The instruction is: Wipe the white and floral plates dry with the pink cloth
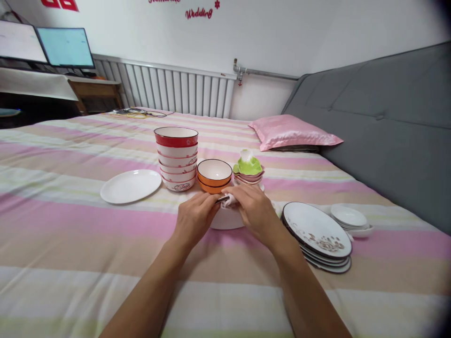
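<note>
My left hand (pixel 197 215) is closed on a thin, dark metal utensil (pixel 222 199), of which only a short length shows. Pinched in my right hand (pixel 256 211) is a crumpled white cloth (pixel 230 202), which meets the utensil's end between both hands. Beneath them lies a white plate (pixel 227 221), partly hidden by my fingers. Just beyond my hands sit orange bowls (pixel 214 172), one nested in the other. Behind my right hand are stacked leaf-shaped dishes (pixel 249 166), green on top and pink below.
A tall stack of red-and-white bowls (pixel 178 159) stands left of centre, beside a white oval plate (pixel 131 187). To the right are stacked brown-patterned plates (pixel 315 230) and small white dishes (pixel 348 217). A pink pillow (pixel 292 131) lies near the grey headboard (pixel 384 108).
</note>
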Motion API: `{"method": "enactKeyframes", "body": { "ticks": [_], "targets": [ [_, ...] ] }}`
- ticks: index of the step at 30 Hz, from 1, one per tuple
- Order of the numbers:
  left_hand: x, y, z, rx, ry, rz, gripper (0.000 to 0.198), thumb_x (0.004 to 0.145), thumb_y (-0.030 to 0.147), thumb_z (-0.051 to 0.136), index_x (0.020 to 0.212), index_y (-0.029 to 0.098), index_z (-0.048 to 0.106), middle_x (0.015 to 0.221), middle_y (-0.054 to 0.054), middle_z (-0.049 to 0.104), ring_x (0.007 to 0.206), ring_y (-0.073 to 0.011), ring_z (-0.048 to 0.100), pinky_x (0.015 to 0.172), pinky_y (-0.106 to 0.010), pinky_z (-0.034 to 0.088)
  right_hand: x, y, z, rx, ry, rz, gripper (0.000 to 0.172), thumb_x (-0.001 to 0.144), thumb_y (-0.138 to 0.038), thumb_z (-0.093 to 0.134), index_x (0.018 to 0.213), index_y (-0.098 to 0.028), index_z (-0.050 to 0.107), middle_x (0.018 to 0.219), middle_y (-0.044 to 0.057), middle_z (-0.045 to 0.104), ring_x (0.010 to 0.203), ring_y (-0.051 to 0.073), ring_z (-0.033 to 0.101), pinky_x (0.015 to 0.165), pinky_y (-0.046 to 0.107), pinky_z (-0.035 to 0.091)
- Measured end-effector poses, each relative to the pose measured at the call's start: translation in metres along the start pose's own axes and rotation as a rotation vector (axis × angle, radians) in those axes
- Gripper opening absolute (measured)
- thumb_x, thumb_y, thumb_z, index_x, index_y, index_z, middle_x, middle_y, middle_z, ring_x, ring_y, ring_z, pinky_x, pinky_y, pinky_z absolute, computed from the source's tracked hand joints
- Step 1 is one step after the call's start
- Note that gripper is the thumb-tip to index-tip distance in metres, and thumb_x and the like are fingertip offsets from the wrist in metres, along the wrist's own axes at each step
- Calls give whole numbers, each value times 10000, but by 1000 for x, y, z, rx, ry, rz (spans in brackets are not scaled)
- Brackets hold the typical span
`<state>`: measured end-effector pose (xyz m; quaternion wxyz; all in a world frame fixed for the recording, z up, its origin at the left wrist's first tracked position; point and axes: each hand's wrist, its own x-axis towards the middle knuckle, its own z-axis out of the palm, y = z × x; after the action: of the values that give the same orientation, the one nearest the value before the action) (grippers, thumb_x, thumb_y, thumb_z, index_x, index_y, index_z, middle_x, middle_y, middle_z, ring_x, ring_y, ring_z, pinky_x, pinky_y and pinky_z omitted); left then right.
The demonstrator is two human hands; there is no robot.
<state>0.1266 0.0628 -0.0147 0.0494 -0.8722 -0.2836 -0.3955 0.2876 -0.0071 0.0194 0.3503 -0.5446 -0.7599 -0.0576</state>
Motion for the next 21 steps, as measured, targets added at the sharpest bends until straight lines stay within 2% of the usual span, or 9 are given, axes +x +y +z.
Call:
{"method": "enactKeyframes", "body": {
  "ticks": [3, 6, 9, 11, 13, 17, 21],
  "targets": [
    [0, 1, 1, -122, -24, -76, 243, 909, 288, 429, 990, 206, 643, 837, -49, 689, 763, -154, 610, 671, -250, 439, 0, 1, 0, 19, -3, 15, 314, 834, -61, 451, 1066, -201, 608, 1031, 71, 676, 982, 228, 586, 852, 365, 413],
    [1, -2, 3, -282, -101, -280, 248, 822, 299, 549, 1050, 227, 614, 877, -27, 692, 759, -158, 613, 651, -254, 455, 0, 10, -1, 58, 14, 57, 339, 797, -43, 460, 1045, -216, 614, 1021, 58, 676, 977, 228, 589, 857, 361, 421],
    [0, -5, 6, -273, -286, -459, 247, 733, 355, 635, 947, 230, 642, 816, -16, 690, 702, -174, 615, 586, -256, 434, -1, 22, -4, 110, 47, 103, 390, 762, -22, 439, 1054, -210, 617, 1051, 60, 668, 1003, 228, 586, 874, 364, 433],
    [-1, -5, 8, -211, -442, -510, 153, 734, 354, 621, 794, 216, 650, 748, -24, 685, 660, -182, 613, 545, -251, 397, -2, 28, -5, 145, 68, 143, 411, 754, -16, 412, 1059, -199, 619, 1067, 64, 664, 1022, 225, 585, 883, 366, 441],
    [-2, -4, 10, -161, -544, -522, 140, 760, 320, 579, 700, 202, 626, 701, -39, 675, 635, -187, 609, 512, -246, 351, -3, 33, -6, 176, 85, 178, 424, 753, -16, 392, 1058, -201, 621, 1076, 60, 663, 1038, 220, 584, 898, 370, 443],
    [-3, 1, 15, -127, -544, -515, 180, 804, 263, 511, 661, 189, 591, 652, -54, 652, 592, -185, 586, 490, -247, 287, -4, 36, -6, 215, 101, 211, 427, 761, -32, 386, 1067, -211, 624, 1093, 51, 663, 1076, 218, 579, 929, 382, 436],
    [-1, 2, 15, -121, -490, -515, 195, 837, 264, 473, 678, 198, 566, 645, -34, 631, 585, -170, 562, 512, -248, 289, -5, 38, -8, 249, 143, 233, 433, 756, -37, 392, 1074, -208, 630, 1107, 47, 663, 1086, 205, 584, 952, 365, 432]
  ]
}}
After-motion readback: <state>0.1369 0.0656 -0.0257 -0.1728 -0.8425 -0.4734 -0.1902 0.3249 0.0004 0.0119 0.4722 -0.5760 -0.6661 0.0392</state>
